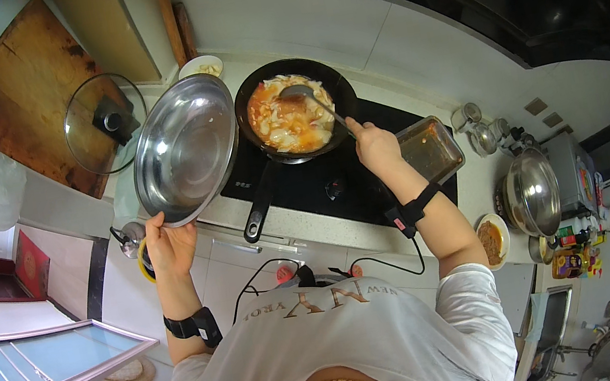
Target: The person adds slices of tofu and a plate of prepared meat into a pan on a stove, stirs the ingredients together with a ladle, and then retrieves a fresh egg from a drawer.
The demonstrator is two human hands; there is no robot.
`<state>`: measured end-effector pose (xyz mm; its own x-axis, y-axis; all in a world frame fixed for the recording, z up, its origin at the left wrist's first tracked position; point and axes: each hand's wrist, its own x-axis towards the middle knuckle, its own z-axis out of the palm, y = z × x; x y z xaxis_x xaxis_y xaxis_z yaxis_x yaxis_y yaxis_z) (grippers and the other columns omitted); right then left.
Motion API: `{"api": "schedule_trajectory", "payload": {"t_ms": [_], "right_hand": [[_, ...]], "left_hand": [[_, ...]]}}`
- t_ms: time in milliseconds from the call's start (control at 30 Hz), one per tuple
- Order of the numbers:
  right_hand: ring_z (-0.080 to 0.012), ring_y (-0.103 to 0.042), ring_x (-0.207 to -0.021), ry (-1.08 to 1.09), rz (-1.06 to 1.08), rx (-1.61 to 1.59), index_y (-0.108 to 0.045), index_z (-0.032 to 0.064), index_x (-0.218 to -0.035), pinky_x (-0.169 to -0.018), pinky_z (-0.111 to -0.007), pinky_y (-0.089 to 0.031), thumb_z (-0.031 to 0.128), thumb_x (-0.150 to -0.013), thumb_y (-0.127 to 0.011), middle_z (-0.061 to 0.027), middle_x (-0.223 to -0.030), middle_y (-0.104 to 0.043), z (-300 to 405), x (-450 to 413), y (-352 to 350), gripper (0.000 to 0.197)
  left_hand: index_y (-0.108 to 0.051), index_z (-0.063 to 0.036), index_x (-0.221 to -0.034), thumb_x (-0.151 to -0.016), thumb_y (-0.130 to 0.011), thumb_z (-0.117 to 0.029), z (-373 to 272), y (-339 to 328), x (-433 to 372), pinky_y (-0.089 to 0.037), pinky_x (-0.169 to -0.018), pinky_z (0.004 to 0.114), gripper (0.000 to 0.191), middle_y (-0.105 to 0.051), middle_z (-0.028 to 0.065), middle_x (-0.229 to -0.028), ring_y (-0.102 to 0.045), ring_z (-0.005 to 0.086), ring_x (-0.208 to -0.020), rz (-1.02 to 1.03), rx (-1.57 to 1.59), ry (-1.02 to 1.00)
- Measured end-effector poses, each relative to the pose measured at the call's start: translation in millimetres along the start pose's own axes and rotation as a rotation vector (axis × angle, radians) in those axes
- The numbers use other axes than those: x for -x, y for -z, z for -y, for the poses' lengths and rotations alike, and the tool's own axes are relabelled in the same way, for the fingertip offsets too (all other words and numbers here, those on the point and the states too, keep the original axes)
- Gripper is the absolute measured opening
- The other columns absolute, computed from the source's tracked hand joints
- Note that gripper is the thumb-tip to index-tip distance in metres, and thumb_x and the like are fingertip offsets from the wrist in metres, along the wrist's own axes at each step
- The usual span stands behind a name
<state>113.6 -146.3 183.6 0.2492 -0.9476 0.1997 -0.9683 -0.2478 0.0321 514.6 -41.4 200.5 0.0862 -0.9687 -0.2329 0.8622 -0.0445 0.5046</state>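
Note:
My left hand grips the near rim of a large stainless steel bowl, tilted up beside the pan; only wet traces show inside it. In my right hand is the handle of a dark ladle, its head resting in the food. A black frying pan sits on the black cooktop, its long handle pointing towards me. Orange-red broth with pale pieces fills the pan's bottom. Right of the pan, partly behind my right forearm, lies a rectangular container with sauce residue.
A glass lid leans against a wooden cutting board at the left. Behind the bowl stands a small white dish. To the right are a plate of brown food, a steel basin and glass jars. The range hood hangs above.

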Motion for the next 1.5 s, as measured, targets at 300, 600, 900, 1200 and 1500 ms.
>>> {"api": "schedule_trajectory", "payload": {"t_ms": [300, 600, 900, 1200, 1500], "right_hand": [[-0.0346, -0.064, -0.086, -0.239, 0.128, -0.154, -0.051, 0.0063, -0.122, -0.072, -0.044, -0.052, 0.017, -0.080, -0.063, -0.0192, -0.094, -0.064, 6, -2, 1, 0.045], [-0.0135, -0.054, -0.054, -0.306, 0.574, -1.214, -0.044, 0.0097, -0.132, -0.043, -0.026, -0.047, 0.030, -0.080, -0.069, -0.0060, -0.076, -0.057, 106, -7, 9, 0.061], [-0.0289, -0.064, -0.080, -0.157, 0.396, -1.073, -0.057, 0.0020, -0.110, -0.070, -0.037, -0.052, 0.042, -0.075, -0.068, -0.0155, -0.089, -0.064, 156, -21, -34, 0.054], [-0.0275, -0.063, -0.085, 0.050, 0.056, -1.160, -0.057, 0.0057, -0.120, -0.074, -0.035, -0.049, 0.041, -0.082, -0.064, -0.0157, -0.093, -0.065, 139, 9, -67, 0.053], [-0.0142, -0.051, -0.059, -0.249, 0.255, -1.199, -0.054, 0.0044, -0.122, -0.054, -0.029, -0.042, 0.031, -0.086, -0.063, -0.0027, -0.066, -0.054, -73, 181, -13, 0.046]], "left_hand": [[-0.051, -0.0045, -0.119, -0.088, -0.045, -0.020, 2, 4, 3, -0.055, -0.066, 0.029, 0.035, -0.061, 0.0094, -0.114, -0.062, 0.0241, -0.093, 0.026, -0.025, 0.007], [-0.049, -0.0047, -0.123, -0.087, -0.046, -0.020, 9, -15, -1, -0.054, -0.069, 0.029, 0.039, -0.058, 0.0106, -0.119, -0.059, 0.0275, -0.101, 0.102, -0.021, 0.022], [-0.049, -0.0046, -0.123, -0.086, -0.047, -0.018, 10, -17, -5, -0.054, -0.070, 0.033, 0.039, -0.058, 0.0117, -0.120, -0.058, 0.0282, -0.103, 0.074, -0.006, 0.043], [-0.042, -0.0002, -0.131, -0.085, -0.054, -0.014, 27, -14, -7, -0.030, -0.109, 0.044, 0.049, -0.048, 0.0148, -0.134, -0.044, 0.0296, -0.124, 0.180, -0.056, 0.102], [-0.051, -0.0033, -0.120, -0.090, -0.052, -0.018, 136, -100, 21, -0.056, -0.067, 0.030, 0.033, -0.062, 0.0102, -0.115, -0.065, 0.0208, -0.092, 0.376, -0.266, 0.286]]}}
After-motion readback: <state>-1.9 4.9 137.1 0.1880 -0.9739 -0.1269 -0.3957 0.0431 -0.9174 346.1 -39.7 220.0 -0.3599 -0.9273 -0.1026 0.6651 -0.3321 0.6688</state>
